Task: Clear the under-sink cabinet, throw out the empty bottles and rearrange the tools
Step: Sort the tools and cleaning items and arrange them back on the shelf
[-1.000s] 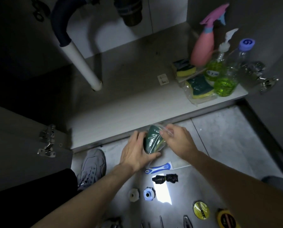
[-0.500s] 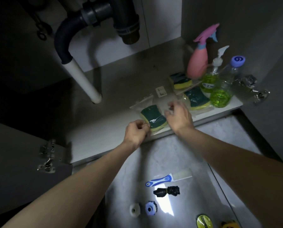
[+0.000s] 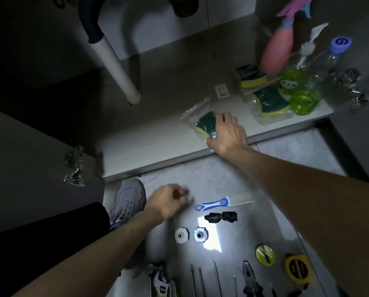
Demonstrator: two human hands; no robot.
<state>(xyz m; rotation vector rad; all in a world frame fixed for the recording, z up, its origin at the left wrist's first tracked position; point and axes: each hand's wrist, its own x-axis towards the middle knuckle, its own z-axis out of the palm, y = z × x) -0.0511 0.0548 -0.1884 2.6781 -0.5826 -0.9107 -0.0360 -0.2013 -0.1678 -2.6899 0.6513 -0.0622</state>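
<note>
Bagged sponge (image 3: 204, 123), green over yellow in clear plastic, lies on cabinet floor (image 3: 157, 133) near its front edge. Right hand (image 3: 227, 131) rests on it, fingers curled over the sponge's right end. Left hand (image 3: 168, 200) hangs above the floor tiles, blurred, fingers curled in a loose fist; cannot tell whether it holds anything. Back right corner: second bagged sponge (image 3: 269, 102), bare sponge (image 3: 251, 77), pink spray bottle (image 3: 277, 52), two bottles of green liquid. White drain pipe (image 3: 119, 69) stands left. Scraper (image 3: 220, 203), pliers (image 3: 251, 277), tape measure (image 3: 299, 269) lie on tiles
</note>
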